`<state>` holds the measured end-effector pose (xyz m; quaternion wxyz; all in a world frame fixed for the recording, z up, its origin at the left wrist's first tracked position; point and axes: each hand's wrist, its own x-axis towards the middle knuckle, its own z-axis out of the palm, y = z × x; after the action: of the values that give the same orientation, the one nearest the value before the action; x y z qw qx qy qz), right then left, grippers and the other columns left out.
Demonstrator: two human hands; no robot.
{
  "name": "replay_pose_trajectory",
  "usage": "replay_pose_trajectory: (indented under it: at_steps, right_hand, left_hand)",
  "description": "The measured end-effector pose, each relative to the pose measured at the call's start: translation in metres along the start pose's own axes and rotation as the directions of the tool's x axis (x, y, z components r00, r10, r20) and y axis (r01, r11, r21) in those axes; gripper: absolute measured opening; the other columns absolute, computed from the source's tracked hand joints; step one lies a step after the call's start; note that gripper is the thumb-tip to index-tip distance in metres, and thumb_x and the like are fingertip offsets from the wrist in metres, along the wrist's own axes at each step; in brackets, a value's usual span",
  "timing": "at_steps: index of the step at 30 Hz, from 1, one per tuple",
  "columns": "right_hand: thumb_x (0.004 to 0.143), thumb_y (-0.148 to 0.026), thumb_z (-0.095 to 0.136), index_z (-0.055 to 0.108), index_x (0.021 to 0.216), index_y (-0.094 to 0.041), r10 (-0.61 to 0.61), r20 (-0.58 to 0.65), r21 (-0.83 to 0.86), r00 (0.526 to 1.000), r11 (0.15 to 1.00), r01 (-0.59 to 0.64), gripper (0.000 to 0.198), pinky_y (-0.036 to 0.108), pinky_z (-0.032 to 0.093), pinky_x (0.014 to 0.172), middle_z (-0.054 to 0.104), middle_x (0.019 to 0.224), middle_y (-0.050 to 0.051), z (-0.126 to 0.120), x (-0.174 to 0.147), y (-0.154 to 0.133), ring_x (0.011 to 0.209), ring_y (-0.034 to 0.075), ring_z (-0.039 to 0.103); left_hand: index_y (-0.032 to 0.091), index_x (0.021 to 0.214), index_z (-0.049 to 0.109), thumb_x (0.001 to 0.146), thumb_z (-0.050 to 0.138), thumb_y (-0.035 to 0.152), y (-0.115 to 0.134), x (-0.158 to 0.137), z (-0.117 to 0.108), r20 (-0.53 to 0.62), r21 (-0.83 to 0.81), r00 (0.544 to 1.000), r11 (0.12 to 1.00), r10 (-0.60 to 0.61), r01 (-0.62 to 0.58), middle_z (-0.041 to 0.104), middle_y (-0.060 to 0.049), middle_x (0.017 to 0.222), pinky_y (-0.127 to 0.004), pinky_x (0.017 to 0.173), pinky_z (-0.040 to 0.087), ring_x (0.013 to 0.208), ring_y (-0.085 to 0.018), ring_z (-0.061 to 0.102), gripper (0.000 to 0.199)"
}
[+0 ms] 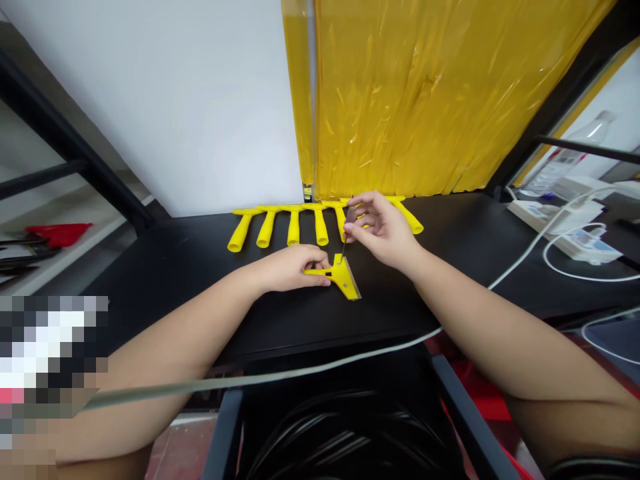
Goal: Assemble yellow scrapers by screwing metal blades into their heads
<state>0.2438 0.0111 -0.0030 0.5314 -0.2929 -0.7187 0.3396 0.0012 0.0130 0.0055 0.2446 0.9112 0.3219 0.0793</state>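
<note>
In the head view, my left hand [300,268] is closed round the handle of a yellow scraper [343,279], whose broad head points right over the black table. A thin metal blade edge shows along that head, with two screws in it. My right hand [383,230] pinches the dark handle of a small screwdriver [351,217]. Its thin shaft slants down and the tip meets the screw nearer the back of the scraper head. Behind both hands several yellow scraper handles [265,227] lie in a row, some partly covered by my right hand.
The black table [190,267] meets a white panel [200,100] and a yellow film-covered panel [425,100] at its back. White power strips [575,233] and a plastic bottle [570,157] are at the right. A pale cable [320,367] crosses in front of the table.
</note>
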Motion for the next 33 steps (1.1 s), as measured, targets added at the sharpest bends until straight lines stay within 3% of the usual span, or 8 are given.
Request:
replay_pose_trajectory:
  at_steps: [7,27,30,33]
  right_hand:
    - [0.093,-0.033,0.073,0.056,0.117,-0.025,-0.028,0.034,-0.089,0.999,0.996,0.031,0.031,0.028,0.062,0.067,0.058,0.1,0.003,0.01,-0.003,-0.004,0.076,0.014,0.063]
    - [0.09,-0.033,0.076,0.056,0.116,-0.026,-0.02,0.008,-0.112,1.0,0.994,0.021,0.033,0.03,0.058,0.065,0.059,0.098,0.003,0.011,-0.006,-0.006,0.078,0.017,0.062]
    - [0.087,-0.036,0.08,0.059,0.11,-0.025,-0.019,-0.021,-0.111,1.0,0.994,0.016,0.034,0.03,0.056,0.067,0.059,0.097,0.003,0.015,-0.004,-0.005,0.081,0.018,0.06]
    - [0.086,-0.043,0.081,0.06,0.097,-0.024,0.005,-0.076,0.001,0.997,1.0,-0.005,0.031,0.032,0.056,0.073,0.061,0.095,0.003,0.017,0.001,-0.005,0.083,0.018,0.06]
  left_hand:
    - [0.019,0.09,0.067,0.088,0.073,0.048,-0.001,0.0,0.001,0.0,-0.023,1.0,1.0,-0.013,0.013,0.063,-0.001,0.088,-0.027,0.067,0.039,0.073,-0.014,0.053,0.03]
    - [0.019,0.089,0.068,0.086,0.074,0.048,0.0,0.0,0.0,-0.013,-0.024,1.0,1.0,0.0,0.0,0.062,-0.001,0.088,-0.027,0.067,0.038,0.073,-0.014,0.053,0.03]
    - [0.019,0.088,0.069,0.086,0.074,0.049,0.0,0.001,0.0,-0.01,-0.04,1.0,0.999,-0.003,0.003,0.062,-0.001,0.088,-0.027,0.066,0.038,0.072,-0.014,0.052,0.031]
    - [0.019,0.092,0.071,0.085,0.075,0.05,-0.001,0.001,0.0,-0.011,-0.05,1.0,0.999,-0.006,0.006,0.062,-0.002,0.089,-0.027,0.066,0.038,0.072,-0.014,0.053,0.032]
